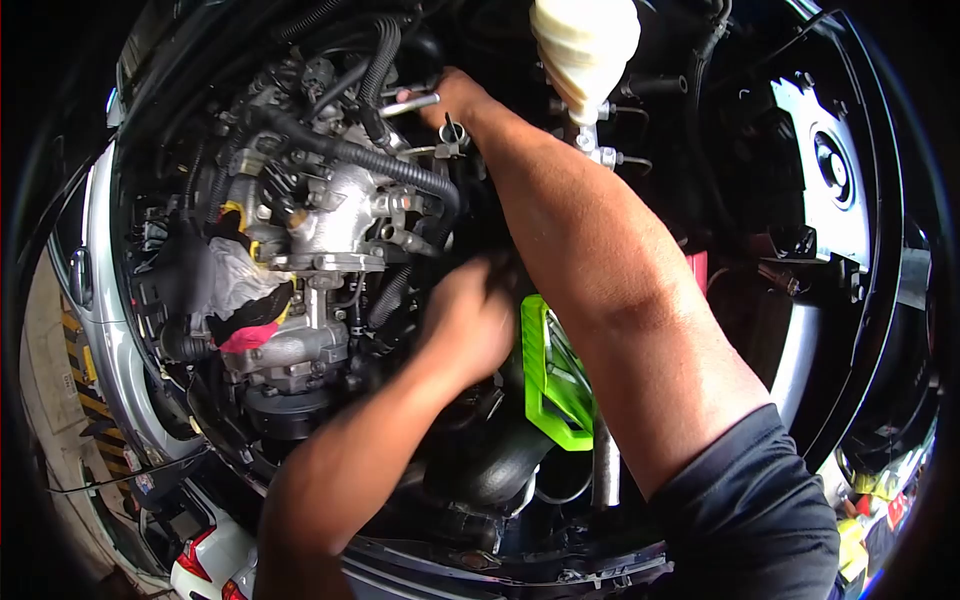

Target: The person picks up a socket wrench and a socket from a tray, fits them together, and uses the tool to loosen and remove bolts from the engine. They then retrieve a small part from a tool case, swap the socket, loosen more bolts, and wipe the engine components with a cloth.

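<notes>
My right hand (455, 98) reaches to the upper part of the engine, its fingers curled at a short metal rod (412, 105) beside black corrugated hoses; part of the hand is hidden. Lower down, my left hand (470, 318) is bent at the wrist and blurred by motion between the engine (335, 215) and a bright green tray (533, 370). Its fingertips disappear into the dark gap, so what they touch cannot be seen. Metal tools lie in the green tray, partly behind my right forearm.
A cream-coloured reservoir (588, 50) stands above metal fittings at the top. Grey, black and pink cloth (245, 285) is bunched on the engine's left side. A metal pipe (606, 460) is below the tray. The car body's edge (870, 250) curves along the right.
</notes>
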{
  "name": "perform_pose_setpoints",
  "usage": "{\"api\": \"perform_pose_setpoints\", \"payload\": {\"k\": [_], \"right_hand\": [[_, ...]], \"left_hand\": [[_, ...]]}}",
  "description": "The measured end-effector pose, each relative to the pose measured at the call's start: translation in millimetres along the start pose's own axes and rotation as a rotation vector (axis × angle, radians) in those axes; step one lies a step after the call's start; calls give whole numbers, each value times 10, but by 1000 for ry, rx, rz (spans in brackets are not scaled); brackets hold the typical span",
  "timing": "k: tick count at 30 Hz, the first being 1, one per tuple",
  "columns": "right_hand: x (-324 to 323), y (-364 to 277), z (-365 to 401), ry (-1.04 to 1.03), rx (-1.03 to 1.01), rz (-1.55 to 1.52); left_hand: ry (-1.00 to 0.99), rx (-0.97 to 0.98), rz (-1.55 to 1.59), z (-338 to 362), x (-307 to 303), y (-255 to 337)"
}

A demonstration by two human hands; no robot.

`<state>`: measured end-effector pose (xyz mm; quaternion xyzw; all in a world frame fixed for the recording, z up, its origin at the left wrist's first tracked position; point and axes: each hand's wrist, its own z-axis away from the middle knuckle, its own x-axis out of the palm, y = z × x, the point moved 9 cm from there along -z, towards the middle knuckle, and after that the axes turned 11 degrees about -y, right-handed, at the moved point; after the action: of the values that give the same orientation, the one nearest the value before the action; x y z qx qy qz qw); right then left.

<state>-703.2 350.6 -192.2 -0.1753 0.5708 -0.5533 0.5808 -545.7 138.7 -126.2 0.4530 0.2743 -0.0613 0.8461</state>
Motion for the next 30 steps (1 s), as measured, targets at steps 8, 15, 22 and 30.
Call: {"api": "perform_pose_setpoints", "payload": {"k": [8, 15, 22, 30], "right_hand": [[-113, -2, 173, 42, 46, 53], [-174, -83, 169, 74, -98, 52], [-187, -385, 248, -273, -92, -20], [28, -449, 90, -587, -131, 371]], "left_hand": [[662, -452, -813, 863, -2564, -399], [718, -255, -739, 802, -2535, -423], [760, -200, -703, 828, -2534, -387], [744, -201, -684, 802, -2541, -409]]}}
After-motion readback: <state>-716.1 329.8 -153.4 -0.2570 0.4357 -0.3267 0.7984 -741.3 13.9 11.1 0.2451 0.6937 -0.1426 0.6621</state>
